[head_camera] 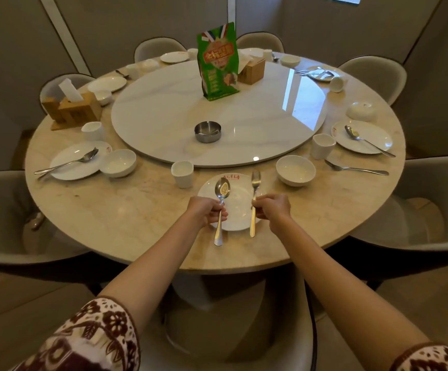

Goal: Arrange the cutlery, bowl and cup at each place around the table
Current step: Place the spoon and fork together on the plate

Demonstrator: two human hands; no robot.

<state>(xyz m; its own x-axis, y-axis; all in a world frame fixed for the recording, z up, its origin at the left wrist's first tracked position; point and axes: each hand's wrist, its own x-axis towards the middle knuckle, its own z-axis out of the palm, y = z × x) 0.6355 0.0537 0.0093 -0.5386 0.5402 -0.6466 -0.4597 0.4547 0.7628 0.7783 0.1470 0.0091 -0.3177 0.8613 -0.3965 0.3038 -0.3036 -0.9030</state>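
Over the plate [240, 212] on the worktop [137, 210], the left grip [209, 213] pinches the spoon [222, 189] and the right grip [271, 210] pinches the fork [255, 180], flanked by cup [182, 174] and bowl [295, 170].

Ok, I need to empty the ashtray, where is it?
Head view, centre: the ashtray sits on the near part of the white turntable, beyond the cup beside the near plate.

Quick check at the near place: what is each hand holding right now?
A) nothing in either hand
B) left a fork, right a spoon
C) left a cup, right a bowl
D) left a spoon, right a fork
D: the left hand grips the spoon by its handle and the right hand grips the fork, both over the plate.
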